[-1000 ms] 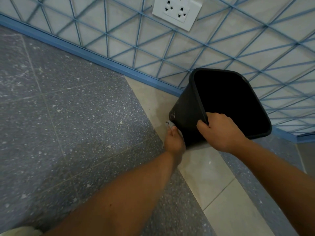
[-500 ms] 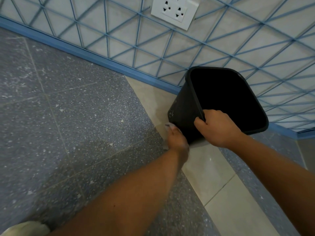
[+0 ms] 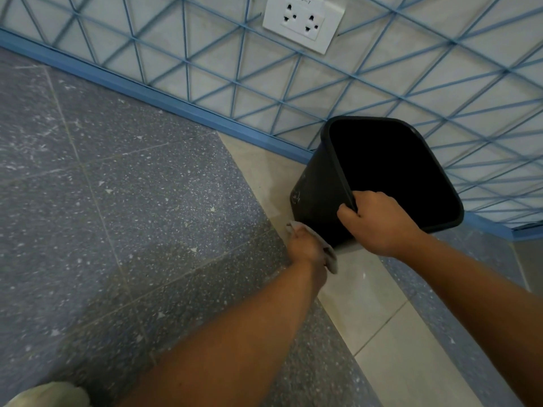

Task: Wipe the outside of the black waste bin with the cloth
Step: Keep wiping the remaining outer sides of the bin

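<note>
From the head view, the black waste bin (image 3: pixel 320 201) stood tilted on the floor (image 3: pixel 117 201) near the far wall (image 3: pixel 382 69). The right hand (image 3: pixel 379 223) gripped its near rim; the left hand (image 3: pixel 305 245) clenched the cloth (image 3: pixel 330 254) against its lower left side.

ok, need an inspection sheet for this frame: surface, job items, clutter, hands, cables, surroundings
surface: speckled grey floor with a band of pale tiles running under the bin; whitish scuffs on the grey.
job's things: black waste bin tilted, its opening toward the camera, interior dark; pale marks on its left outer wall. Grey cloth pressed low against that wall.
clutter: a pale object at the bottom left corner, cannot tell what it is.
grippers: left hand closed on the cloth; right hand grips the bin's near rim.
cables: nothing seen.
surroundings: wall with a blue line pattern, blue skirting, white double socket, nothing plugged in.
</note>
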Action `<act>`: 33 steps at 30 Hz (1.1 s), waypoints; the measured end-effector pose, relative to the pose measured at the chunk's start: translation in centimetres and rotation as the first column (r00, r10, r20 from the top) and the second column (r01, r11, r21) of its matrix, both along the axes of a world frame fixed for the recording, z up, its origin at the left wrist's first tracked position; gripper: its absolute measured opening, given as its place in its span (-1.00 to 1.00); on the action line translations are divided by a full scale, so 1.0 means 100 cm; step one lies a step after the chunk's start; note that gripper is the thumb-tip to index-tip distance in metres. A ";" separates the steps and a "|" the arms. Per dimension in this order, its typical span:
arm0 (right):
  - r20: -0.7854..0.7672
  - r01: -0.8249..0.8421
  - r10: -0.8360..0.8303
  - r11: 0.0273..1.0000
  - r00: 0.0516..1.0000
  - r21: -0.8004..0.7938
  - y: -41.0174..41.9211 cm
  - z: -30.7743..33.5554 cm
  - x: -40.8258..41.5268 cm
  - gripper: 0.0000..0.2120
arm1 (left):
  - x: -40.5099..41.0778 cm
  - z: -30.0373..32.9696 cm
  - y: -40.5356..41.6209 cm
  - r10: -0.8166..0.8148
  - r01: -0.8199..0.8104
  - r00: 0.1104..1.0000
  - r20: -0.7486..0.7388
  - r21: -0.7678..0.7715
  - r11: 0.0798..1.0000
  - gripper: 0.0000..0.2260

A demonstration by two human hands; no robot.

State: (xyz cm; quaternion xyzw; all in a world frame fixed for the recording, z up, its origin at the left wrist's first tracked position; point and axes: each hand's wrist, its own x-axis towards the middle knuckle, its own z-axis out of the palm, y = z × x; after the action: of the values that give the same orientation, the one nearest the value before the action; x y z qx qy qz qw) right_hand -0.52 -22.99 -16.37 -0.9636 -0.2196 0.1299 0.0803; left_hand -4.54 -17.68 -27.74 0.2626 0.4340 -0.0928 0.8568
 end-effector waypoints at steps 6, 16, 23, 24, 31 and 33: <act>-0.004 -0.029 0.029 1.000 1.000 -0.002 -0.004 0.001 -0.003 -0.65 | 0.008 -0.002 0.032 0.235 -0.245 0.970 0.069 0.232 0.942 -0.57; -0.035 -0.140 0.140 0.990 0.990 0.009 -0.015 0.002 0.000 -0.69 | 0.052 -0.008 0.038 -0.029 -0.158 0.920 0.390 0.439 0.884 -0.54; -0.071 -0.152 0.153 0.988 0.986 0.023 -0.018 0.001 0.003 -0.69 | 0.057 -0.018 0.049 0.004 -0.026 0.972 0.237 0.087 0.996 -0.46; -0.067 -0.161 0.162 0.987 0.984 0.019 -0.018 0.002 0.003 -0.68 | 0.057 -0.011 0.047 0.044 -0.069 0.960 0.276 0.082 0.994 -0.49; -0.056 -0.184 0.184 0.983 0.981 0.002 -0.018 0.001 0.005 -0.71 | 0.051 0.006 0.046 0.059 -0.127 0.954 0.294 0.218 0.968 -0.51; -0.059 -0.181 0.180 0.984 0.982 -0.003 -0.018 0.001 0.005 -0.72 | 0.054 0.003 0.053 0.023 -0.048 0.968 0.249 0.093 0.995 -0.48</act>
State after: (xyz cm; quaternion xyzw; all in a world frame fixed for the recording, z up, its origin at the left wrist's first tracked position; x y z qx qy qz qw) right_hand -0.06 -24.77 -16.29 -0.9358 -0.3031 0.1655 0.0707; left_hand 0.88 -12.35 -27.49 0.3060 0.3323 -0.0225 0.8919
